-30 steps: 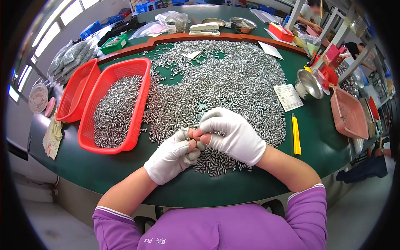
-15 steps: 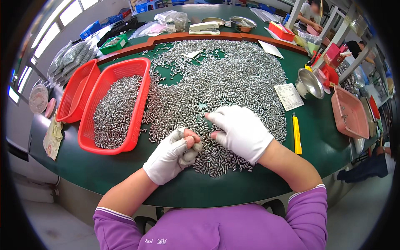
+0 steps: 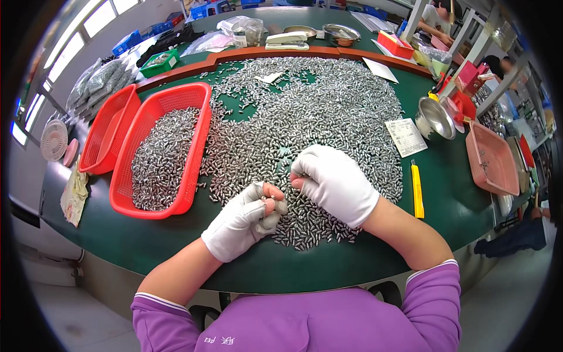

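Note:
A wide pile of small, shiny, spindle-shaped metal pieces (image 3: 328,111) covers the middle of the green table. My left hand (image 3: 239,226), in a white glove with bare fingertips, is closed at the pile's near edge. A small metal piece (image 3: 272,198) shows between its thumb and forefinger; the curled fingers hide the rest. To its right, my right hand (image 3: 337,185), gloved the same way, hovers over the pile with thumb and forefinger drawn together. Anything in that pinch is too small or hidden to make out.
Left of the pile stands a red basket (image 3: 202,135) part-filled with such pieces, beside another red basket (image 3: 97,158). A yellow cutter (image 3: 417,190), a printed slip (image 3: 406,137), a metal bowl (image 3: 435,117) and a pink tray (image 3: 492,185) lie right. A wooden rail (image 3: 281,51) bounds the back.
My right hand's fingers have drawn from spread to pinched, and the hand has shifted slightly nearer and to the left. The left hand has barely moved.

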Demonstrator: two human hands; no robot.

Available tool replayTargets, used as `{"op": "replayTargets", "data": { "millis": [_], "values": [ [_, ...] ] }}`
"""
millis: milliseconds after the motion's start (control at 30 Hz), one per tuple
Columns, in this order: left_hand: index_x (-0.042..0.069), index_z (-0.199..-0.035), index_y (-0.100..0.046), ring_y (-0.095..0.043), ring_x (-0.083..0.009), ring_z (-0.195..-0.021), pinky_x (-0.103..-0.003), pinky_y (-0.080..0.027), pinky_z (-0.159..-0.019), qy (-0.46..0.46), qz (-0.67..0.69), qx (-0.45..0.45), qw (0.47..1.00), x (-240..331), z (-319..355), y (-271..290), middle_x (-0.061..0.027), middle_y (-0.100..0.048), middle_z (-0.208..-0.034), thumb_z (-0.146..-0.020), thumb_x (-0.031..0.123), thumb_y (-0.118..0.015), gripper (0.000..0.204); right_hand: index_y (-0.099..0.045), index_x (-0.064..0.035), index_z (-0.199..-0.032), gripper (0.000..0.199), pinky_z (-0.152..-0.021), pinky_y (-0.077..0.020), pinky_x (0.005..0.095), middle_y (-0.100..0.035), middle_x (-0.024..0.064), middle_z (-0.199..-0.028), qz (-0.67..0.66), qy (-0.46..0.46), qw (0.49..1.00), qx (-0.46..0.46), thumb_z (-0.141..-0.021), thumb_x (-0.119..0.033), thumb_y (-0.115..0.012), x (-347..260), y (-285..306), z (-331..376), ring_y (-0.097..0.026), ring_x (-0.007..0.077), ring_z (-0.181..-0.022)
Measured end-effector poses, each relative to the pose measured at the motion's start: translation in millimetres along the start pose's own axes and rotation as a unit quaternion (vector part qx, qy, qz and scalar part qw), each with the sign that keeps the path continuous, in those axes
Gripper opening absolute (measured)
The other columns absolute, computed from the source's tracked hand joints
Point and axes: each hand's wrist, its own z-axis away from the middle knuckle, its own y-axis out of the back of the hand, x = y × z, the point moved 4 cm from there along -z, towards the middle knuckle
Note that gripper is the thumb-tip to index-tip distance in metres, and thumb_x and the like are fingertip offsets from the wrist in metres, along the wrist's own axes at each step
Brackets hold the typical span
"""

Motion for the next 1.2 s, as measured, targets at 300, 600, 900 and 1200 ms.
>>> {"op": "replayTargets", "data": {
  "millis": [300, 600, 900, 1200],
  "values": [
    [0.011, -0.11, -0.052, -0.045, -0.0056, -0.072, -0.018, -0.038, -0.065, 0.02, -0.011, 0.007, 1.0, -1.5, 1.7, -5.8, -0.0005, -0.057, -0.096, -0.09, 0.019, -0.069, 0.027, -0.065, -0.0057, -0.088, 0.01, -0.072, -0.0515, 0.0371, -0.062, 0.0089, -0.085, -0.147, 0.028, 0.989, -0.015, -0.081, -0.011, -0.069, -15.7, -9.0, 2.9, -0.063, 0.0291, -0.081],
    [0.013, -0.105, -0.055, -0.042, -0.0046, -0.065, -0.018, -0.036, -0.058, 0.021, -0.022, 0.01, 0.999, -2.7, 0.1, -3.8, 0.001, -0.056, -0.09, -0.092, 0.02, -0.066, 0.019, -0.067, -0.0066, -0.111, 0.024, -0.086, -0.051, 0.0338, -0.064, 0.0099, -0.102, -0.275, -0.007, 0.961, -0.015, -0.088, -0.009, -0.062, -8.6, -15.2, 5.3, -0.063, 0.0266, -0.096],
    [0.01, -0.107, -0.056, -0.044, -0.005, -0.066, -0.017, -0.037, -0.059, 0.001, -0.026, 0.013, 1.0, -0.1, 0.7, -4.1, 0.0003, -0.058, -0.09, -0.094, 0.023, -0.064, 0.019, -0.068, -0.0106, -0.083, 0.013, -0.073, -0.0509, 0.0395, -0.062, 0.006, -0.087, 0.118, -0.048, 0.987, -0.103, -0.078, -0.022, -0.071, 16.7, -16.3, 9.9, -0.062, 0.0274, -0.085],
    [0.01, -0.114, -0.054, -0.046, -0.0047, -0.069, -0.017, -0.038, -0.061, 0.017, -0.012, 0.013, 1.0, -0.8, 0.4, 0.4, 0.0, -0.058, -0.094, -0.092, 0.021, -0.067, 0.028, -0.064, -0.0078, -0.082, 0.013, -0.07, -0.0499, 0.0388, -0.062, 0.0073, -0.084, -0.011, 0.015, 0.999, 0.03, -0.074, -0.01, -0.073, -3.3, 5.1, -0.5, -0.061, 0.0285, -0.08]
  ]
}}
